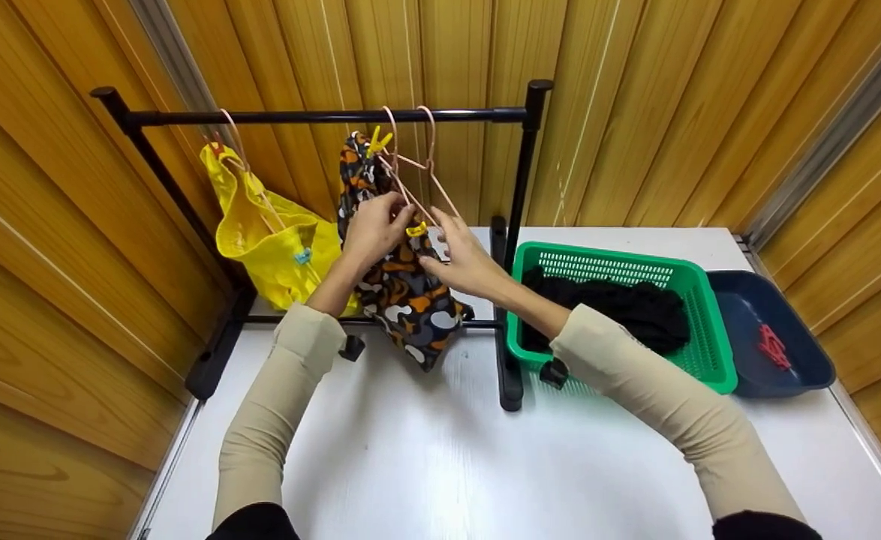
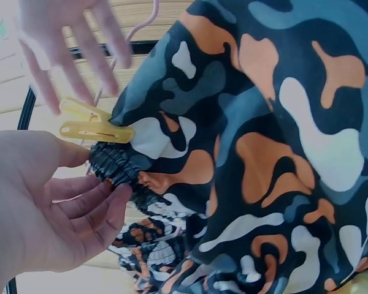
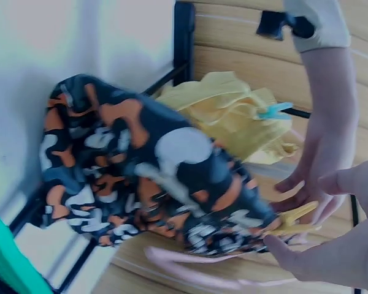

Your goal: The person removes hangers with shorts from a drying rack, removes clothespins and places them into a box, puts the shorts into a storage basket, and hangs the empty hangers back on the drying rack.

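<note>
From my feed, my left hand (image 1: 373, 231) pinches the gathered edge (image 2: 112, 164) of the patterned garment (image 1: 410, 300), hanging lengthwise below the rail (image 1: 305, 117) — my right hand (image 1: 467, 259), fingers loosely extended, sits just right of the lower yellow clip (image 1: 416, 229).

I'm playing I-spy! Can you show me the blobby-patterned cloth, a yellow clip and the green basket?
Patterned cloth (image 2: 245, 147): left wrist view, middle of the cloth.
Yellow clip (image 2: 97, 129): left wrist view, middle of the clip.
Green basket (image 1: 701, 319): head view, right-hand wall.
</note>
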`<control>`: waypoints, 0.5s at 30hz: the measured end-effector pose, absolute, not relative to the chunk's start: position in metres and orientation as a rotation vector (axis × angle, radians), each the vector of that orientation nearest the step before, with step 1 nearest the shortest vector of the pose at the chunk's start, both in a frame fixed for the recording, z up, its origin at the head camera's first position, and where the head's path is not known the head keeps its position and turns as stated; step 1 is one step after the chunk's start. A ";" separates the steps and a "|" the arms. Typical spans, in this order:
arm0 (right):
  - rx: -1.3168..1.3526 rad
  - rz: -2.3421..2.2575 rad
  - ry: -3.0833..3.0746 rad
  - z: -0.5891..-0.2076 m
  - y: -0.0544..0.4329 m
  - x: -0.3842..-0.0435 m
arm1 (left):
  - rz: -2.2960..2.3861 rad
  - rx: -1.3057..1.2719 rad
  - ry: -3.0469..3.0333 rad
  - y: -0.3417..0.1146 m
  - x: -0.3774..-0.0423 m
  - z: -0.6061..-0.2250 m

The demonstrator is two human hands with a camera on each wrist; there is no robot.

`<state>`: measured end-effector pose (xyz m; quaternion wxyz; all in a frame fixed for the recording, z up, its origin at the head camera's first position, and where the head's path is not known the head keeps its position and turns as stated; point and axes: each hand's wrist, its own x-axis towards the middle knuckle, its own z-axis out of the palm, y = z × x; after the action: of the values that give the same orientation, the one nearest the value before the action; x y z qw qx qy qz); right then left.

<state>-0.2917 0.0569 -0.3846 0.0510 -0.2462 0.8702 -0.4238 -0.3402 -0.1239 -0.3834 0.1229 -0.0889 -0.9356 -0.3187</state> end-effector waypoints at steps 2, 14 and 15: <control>-0.668 -1.302 2.569 -0.392 0.056 -0.297 | -0.982 -0.293 -2.683 -0.125 -0.340 -0.387; -0.365 -1.445 2.501 -0.437 0.047 -0.330 | -1.108 -0.503 -2.427 -0.131 -0.331 -0.415; -0.371 -1.414 2.574 -0.439 0.047 -0.331 | -1.128 -0.459 -2.394 -0.130 -0.327 -0.418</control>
<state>-0.3308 0.0472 -0.4393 0.0905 -0.1248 0.8660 -0.4756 -0.3271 -0.1299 -0.4178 0.2260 -0.1666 -0.8682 -0.4091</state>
